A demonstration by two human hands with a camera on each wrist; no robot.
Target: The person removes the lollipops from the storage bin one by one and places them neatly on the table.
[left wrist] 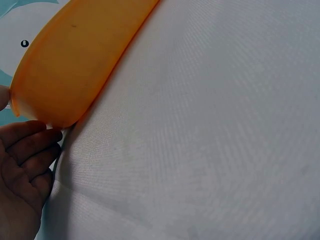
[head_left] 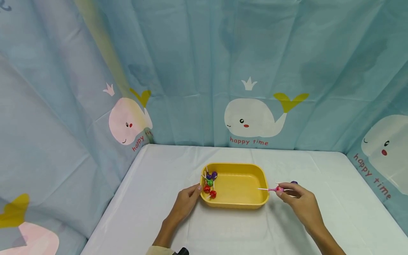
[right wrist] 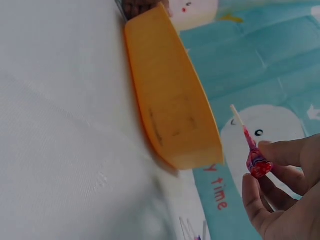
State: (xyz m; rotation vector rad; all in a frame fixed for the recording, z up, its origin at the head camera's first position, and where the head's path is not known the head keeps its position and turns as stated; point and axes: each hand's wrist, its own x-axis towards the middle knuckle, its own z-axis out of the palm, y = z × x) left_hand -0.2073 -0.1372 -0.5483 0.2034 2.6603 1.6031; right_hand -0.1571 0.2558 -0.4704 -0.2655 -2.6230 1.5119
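Observation:
A shallow yellow tray [head_left: 242,204] stands on the table, with several wrapped lollipops [head_left: 213,194], red, green and purple, bunched at its left end. My left hand [head_left: 186,202] holds the tray's left end, thumb at the rim and fingers against the outer wall [left wrist: 65,65]. Just beyond the right rim, my right hand [head_left: 302,205] pinches a pink lollipop [right wrist: 259,165] by its candy head between thumb and fingers. Its white stick points left, over the tray's right edge. A purple lollipop [head_left: 294,182] lies behind the right hand, mostly hidden by it.
A white cloth [head_left: 153,177] covers the table. Blue curtains [head_left: 191,71] with whale prints hang behind and at both sides. White lollipop sticks [right wrist: 189,230] show at the bottom of the right wrist view.

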